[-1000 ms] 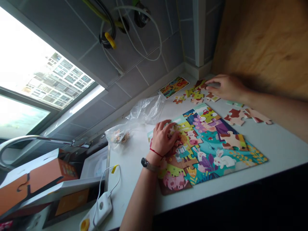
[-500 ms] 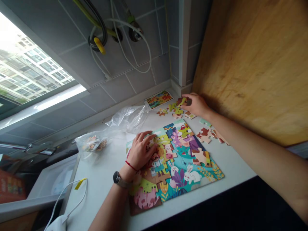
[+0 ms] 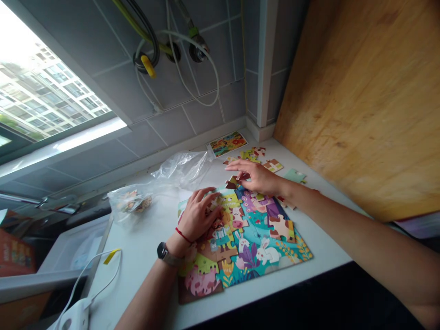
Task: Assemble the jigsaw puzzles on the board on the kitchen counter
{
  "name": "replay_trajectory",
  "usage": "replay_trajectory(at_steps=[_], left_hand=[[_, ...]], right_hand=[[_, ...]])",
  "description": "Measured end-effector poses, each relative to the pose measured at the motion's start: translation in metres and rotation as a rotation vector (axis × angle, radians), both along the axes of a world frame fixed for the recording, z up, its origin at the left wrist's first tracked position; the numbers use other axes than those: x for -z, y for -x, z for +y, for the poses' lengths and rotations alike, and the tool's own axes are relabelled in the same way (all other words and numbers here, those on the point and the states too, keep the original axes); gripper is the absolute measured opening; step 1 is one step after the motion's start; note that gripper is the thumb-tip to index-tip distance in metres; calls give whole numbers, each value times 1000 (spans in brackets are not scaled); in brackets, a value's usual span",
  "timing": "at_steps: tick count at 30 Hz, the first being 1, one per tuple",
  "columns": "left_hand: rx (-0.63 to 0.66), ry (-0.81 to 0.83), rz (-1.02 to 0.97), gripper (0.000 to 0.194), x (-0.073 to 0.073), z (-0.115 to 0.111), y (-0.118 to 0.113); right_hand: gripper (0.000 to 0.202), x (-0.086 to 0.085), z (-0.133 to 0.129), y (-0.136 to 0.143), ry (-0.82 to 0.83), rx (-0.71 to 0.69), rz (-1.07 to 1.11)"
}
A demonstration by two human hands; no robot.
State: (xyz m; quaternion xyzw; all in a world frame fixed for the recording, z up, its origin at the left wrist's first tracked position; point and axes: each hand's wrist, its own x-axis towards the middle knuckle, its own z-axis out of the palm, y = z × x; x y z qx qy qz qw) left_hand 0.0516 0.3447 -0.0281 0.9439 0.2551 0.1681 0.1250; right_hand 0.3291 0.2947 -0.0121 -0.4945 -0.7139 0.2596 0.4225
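Observation:
A colourful farm-animal jigsaw puzzle (image 3: 256, 256) lies on the white counter, its pieces partly joined. My left hand (image 3: 199, 217) rests on the puzzle's left part, fingers apart and bent over the pieces. Above the puzzle's far edge, my right hand (image 3: 257, 176) pinches a brown and green puzzle piece (image 3: 231, 183), which is tilted up. A brown and white puzzle piece (image 3: 282, 228) sits on top of the puzzle at its right side. My right hand and forearm hide some pieces beyond them.
Loose pieces (image 3: 273, 165) and a pale green piece (image 3: 294, 176) lie beyond my right arm. A picture card (image 3: 227, 144) lies near the wall. Clear plastic bags (image 3: 184, 167) and bagged pieces (image 3: 135, 201) are at left. A wooden panel (image 3: 347, 105) borders the right.
My right hand has moved from the far loose pieces toward me and left, bringing a puzzle piece to the puzzle's far edge. My left hand stays on the puzzle.

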Motion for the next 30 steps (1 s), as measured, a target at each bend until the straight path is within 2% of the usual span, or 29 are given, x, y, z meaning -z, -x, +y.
replay_trajectory(at_steps=[5,9,13,15,17,20,23,26,30], left_hand=[[4,-11,-3,29,1,0,0],[-2,-13,1,28,3,1,1],[-8,-12,-1,30,5,1,1],[-12,-7,-10,30,6,2,1],[-15,-2,-13,31,6,2,2],[-16,10,-15,31,6,2,2],[-18,17,-19,31,6,1,2],[-28,15,-15,31,6,1,1],[-26,20,-24,32,6,0,1]], right_hand=[[40,5,0,2,135,-8,16],[32,-1,-3,1,212,-15,66],[19,-17,-16,13,291,-185,12],[16,-23,-31,29,302,-291,-40],[13,-25,-52,51,307,-340,-50],[10,-17,-83,82,316,-327,-19],[11,-5,-104,101,302,-304,-1],[10,0,-113,108,273,-299,-92],[6,-2,-119,112,245,-232,-245]])
